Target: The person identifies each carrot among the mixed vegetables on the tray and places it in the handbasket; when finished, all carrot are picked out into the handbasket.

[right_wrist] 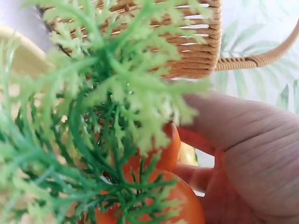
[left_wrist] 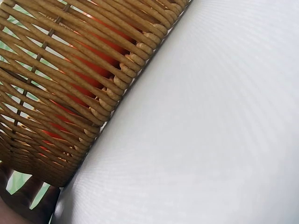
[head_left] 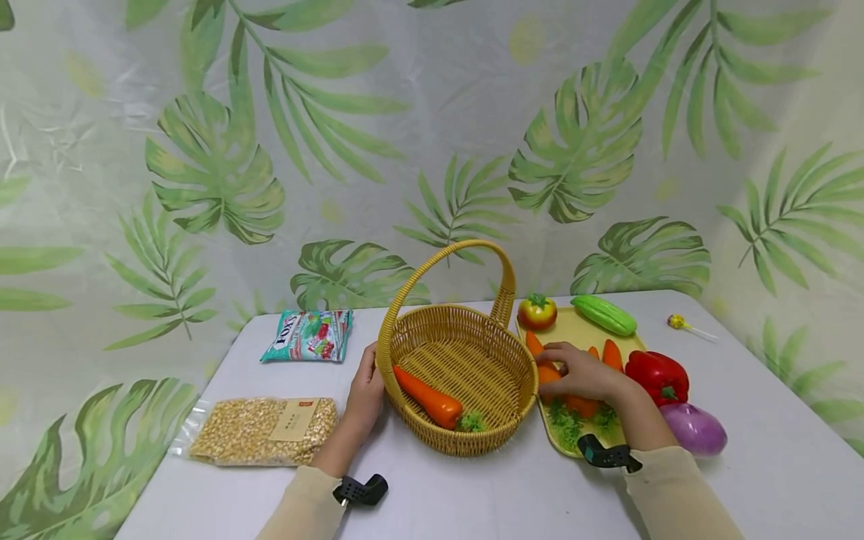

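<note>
Centre of bench [head_left: 486, 495]: 1 wicker basket [head_left: 466, 356], w/ 1 carrot [head_left: 427, 397] lying inside, near left. L. hand [head_left: 365, 394] lay against basket's left side; whether gripping, couldn't tell. R. hand [head_left: 583, 373] pinched 2nd carrot [head_left: 548, 373] on yellow tray [head_left: 576, 334], just right of basket. Tray's far end held tomato [head_left: 538, 316] & long green veg. [head_left: 604, 315] Far left stood FOX'S bag [head_left: 309, 337]; nearer, corn pkt. [head_left: 246, 433]

The counter [head_left: 472, 495] carries one wicker basket [head_left: 472, 367], one yellow tray [head_left: 579, 330], one candy packet [head_left: 310, 336] and one bag of kernels [head_left: 229, 431]. The basket contains one carrot [head_left: 427, 396]; the tray shows at least three carrots [head_left: 613, 355], partly hidden. Also present: one tomato [head_left: 538, 313], one green gourd [head_left: 604, 315], one red pepper [head_left: 658, 375], one purple onion [head_left: 695, 429], one lollipop [head_left: 677, 322].
</note>
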### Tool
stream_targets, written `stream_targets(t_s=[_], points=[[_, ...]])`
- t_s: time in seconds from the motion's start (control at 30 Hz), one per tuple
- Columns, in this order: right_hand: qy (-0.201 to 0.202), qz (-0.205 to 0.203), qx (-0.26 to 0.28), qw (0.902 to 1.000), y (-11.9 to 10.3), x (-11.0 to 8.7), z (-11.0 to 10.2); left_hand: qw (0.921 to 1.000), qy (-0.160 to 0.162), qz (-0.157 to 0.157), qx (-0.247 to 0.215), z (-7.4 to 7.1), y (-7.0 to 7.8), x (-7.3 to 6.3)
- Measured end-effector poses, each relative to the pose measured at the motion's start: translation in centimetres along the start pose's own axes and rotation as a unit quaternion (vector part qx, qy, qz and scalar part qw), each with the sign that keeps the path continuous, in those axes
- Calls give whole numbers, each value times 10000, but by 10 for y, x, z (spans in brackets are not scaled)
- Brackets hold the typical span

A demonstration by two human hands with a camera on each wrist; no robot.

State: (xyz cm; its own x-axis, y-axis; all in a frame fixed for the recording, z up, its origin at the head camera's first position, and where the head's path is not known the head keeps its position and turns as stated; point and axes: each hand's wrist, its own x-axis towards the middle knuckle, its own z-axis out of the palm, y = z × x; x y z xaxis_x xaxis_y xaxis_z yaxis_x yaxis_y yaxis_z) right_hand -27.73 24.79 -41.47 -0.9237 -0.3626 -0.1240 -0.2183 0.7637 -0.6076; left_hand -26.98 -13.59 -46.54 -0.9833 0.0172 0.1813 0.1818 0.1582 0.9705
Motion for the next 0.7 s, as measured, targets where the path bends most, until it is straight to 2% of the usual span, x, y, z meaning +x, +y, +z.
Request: stream_targets(t_s=[0.43, 0.7], points=[[258, 13, 544, 9982, 0, -4, -9, 10000, 27, -38, 62, 1, -1, 0], [356, -196, 924, 9949, -6, -10, -20, 10000, 50, -53, 5, 1, 2, 0]])
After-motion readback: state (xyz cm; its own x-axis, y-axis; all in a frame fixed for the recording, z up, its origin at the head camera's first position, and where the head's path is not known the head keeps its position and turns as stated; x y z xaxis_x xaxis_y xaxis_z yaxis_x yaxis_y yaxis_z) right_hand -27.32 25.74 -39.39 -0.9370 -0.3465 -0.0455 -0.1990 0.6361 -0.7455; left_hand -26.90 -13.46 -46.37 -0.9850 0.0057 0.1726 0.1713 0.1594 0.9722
